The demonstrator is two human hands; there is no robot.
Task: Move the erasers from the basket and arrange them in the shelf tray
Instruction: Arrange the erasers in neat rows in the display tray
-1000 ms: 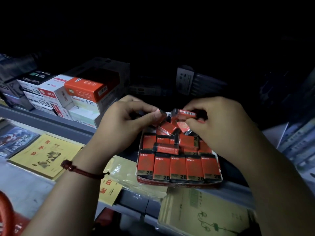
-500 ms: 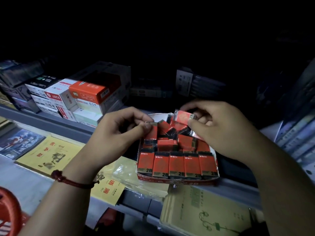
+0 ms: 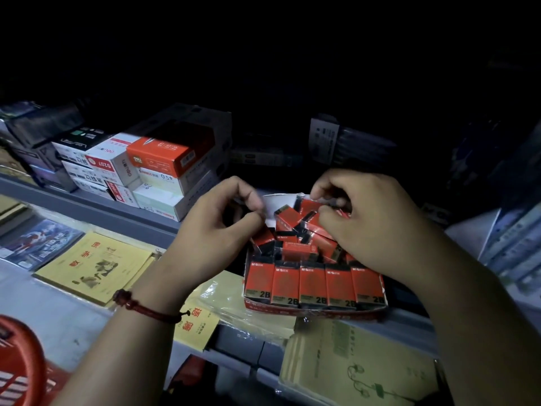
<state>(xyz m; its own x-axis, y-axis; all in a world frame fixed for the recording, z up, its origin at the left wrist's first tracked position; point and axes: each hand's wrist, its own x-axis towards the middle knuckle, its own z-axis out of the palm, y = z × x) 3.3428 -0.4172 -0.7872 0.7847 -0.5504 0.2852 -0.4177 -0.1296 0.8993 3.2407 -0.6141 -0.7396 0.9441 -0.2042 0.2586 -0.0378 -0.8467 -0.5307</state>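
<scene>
My left hand [image 3: 222, 227] has left the eraser it was pressing in at the tray's left side and curls above it; in this gloom I cannot tell if it pinches anything. My right hand [image 3: 360, 218], apart from it, still pinches a loose eraser [image 3: 308, 206] over the back of the shelf tray [image 3: 316, 311], which sits at the shelf's front edge. So a second row is filling behind the front row [image 3: 313, 285], marked "M&G" and "2B"; the boxes [image 3: 158, 159] to the left read "deli" and "0.5".
</scene>
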